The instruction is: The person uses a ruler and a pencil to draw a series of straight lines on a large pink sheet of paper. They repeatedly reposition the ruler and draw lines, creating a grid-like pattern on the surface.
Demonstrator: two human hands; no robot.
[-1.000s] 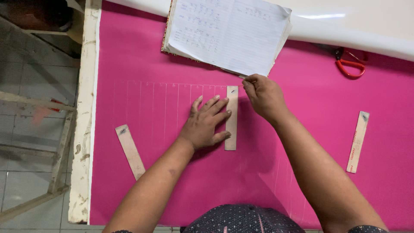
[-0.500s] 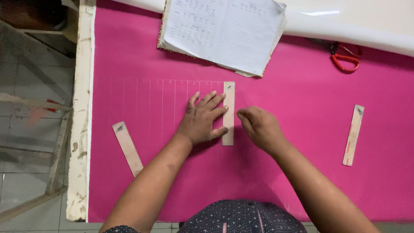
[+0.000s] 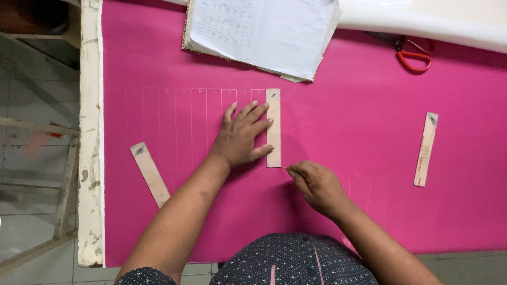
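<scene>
Right hand dropped lower, three rulers

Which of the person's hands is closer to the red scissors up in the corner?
Right. The right hand is below and left of the red scissors; the left hand lies farther left, pressing a wooden ruler.

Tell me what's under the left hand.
The left hand presses a wooden ruler flat on marked pink fabric. The palm hides the fabric and chalk lines beneath it.

Grey tiled floor beside a worn white-edged table, wooden frame alongside.
</scene>
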